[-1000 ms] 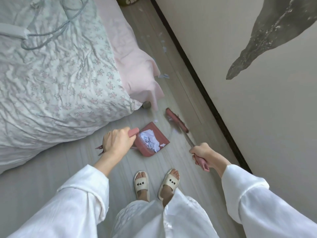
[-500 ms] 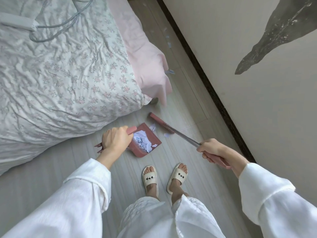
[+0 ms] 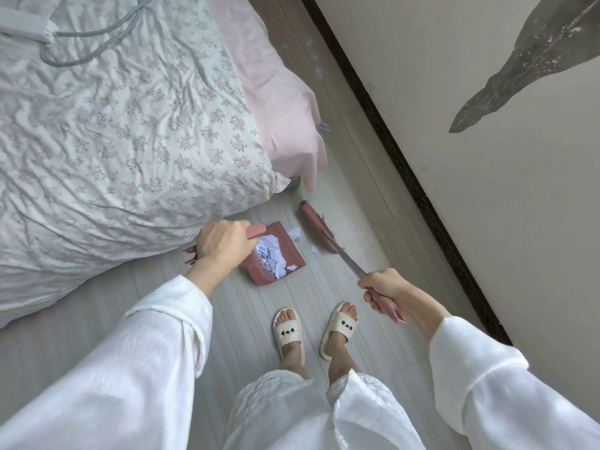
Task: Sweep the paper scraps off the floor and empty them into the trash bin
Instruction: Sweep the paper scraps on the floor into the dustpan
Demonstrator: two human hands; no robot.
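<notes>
I can find no readable words, labels, brand names, numbers or signs anywhere in what I see. The pink dustpan (image 3: 285,254) in my left hand (image 3: 220,245) and the pink broom (image 3: 316,224) in my right hand (image 3: 381,284) carry no lettering I can make out. My cream slippers (image 3: 289,332) show only three small dark dots each, not writing.

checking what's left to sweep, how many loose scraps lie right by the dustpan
2: one scrap at the dustpan mouth, another scrap beside the broom head. More lie farther along the wall.
</notes>
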